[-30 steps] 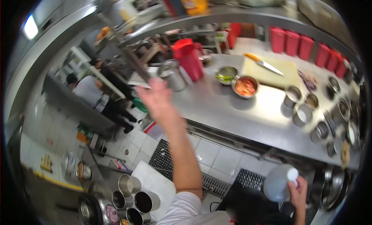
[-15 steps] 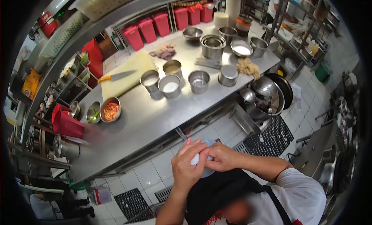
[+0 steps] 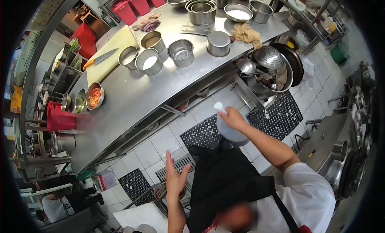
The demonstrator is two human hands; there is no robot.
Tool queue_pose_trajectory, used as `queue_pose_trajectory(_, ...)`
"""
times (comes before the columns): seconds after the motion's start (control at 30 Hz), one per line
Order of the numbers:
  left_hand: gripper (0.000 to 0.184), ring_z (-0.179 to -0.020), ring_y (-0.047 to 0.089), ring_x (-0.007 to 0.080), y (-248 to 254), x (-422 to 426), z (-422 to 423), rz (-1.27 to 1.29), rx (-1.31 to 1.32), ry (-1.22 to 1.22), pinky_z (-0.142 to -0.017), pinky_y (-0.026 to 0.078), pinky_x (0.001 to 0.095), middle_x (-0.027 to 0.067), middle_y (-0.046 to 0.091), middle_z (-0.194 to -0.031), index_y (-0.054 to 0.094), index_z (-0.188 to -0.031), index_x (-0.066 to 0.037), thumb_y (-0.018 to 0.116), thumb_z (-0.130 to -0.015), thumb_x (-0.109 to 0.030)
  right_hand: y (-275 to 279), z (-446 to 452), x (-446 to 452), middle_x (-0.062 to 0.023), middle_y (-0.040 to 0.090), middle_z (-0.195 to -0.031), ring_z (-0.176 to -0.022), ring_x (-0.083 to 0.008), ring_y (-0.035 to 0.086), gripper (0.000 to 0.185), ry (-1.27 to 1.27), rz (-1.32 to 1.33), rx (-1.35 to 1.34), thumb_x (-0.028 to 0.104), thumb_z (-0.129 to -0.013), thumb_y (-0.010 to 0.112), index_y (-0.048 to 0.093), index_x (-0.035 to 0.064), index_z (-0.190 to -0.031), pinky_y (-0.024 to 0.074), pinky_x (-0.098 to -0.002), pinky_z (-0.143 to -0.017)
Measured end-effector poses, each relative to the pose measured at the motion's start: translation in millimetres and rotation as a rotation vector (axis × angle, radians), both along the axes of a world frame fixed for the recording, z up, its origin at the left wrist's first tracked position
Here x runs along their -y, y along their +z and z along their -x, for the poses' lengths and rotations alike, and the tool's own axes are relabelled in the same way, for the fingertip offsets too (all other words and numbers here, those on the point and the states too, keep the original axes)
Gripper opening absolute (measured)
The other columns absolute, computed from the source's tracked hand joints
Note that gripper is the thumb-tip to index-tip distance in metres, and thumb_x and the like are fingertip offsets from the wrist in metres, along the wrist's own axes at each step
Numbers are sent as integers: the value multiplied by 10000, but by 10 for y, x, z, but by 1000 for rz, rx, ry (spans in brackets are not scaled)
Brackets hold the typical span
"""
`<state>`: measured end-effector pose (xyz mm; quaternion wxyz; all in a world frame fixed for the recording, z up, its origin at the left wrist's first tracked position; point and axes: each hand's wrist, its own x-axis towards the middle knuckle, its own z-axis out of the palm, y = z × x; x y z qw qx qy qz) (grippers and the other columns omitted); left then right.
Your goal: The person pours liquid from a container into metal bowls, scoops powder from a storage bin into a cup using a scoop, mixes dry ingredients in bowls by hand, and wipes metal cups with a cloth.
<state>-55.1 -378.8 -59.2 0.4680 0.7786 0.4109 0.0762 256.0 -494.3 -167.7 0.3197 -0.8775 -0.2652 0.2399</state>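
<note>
My right hand [image 3: 232, 118] is closed around the neck or handle of a translucent plastic jug [image 3: 232, 133] with a white top [image 3: 219, 106]. It hangs in front of my black apron, over the floor between me and the steel table. Whether the white top is a fitted cap I cannot tell. My left hand [image 3: 176, 177] is off to the left, apart from the jug, with fingers stretched and thumb apart, holding nothing.
On the steel table [image 3: 132, 100] stand several steel pots, a bowl of orange-red pieces [image 3: 95, 96], and a knife [image 3: 100, 59] on a cutting board [image 3: 114, 48]. A large pot [image 3: 260, 90] with a colander [image 3: 268, 57] stands at the table's right end. Black mats [image 3: 276, 116] cover tiles.
My left hand has let go of the jug's top and moved left and down. My right hand has carried the jug up and forward. The table has shifted up and left in view.
</note>
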Motion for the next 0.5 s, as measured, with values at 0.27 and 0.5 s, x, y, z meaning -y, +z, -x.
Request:
queue_pose_trajectory(0.27, 828, -1131, 572, 321, -83, 383, 1050, 20, -153, 352, -924, 477, 368, 254, 420, -1407, 239, -1481, -18, 722, -828, -183, -839, -1116, -467, -297, 649, -959, -959, -445, 622, 418, -314, 78, 44, 359, -876, 598, 665, -39, -982, 490, -482, -842)
queue_pose_trajectory(0.5, 805, -1079, 583, 285, 19, 402, 1182, 94, -188, 325, -864, 508, 352, 247, 457, -1353, 194, -1493, -44, 690, -864, -126, -1006, -1863, -1073, -302, 632, -1044, -1010, -457, 603, 370, -547, -30, 67, 301, -863, 595, 664, -28, -1017, 477, -489, -886)
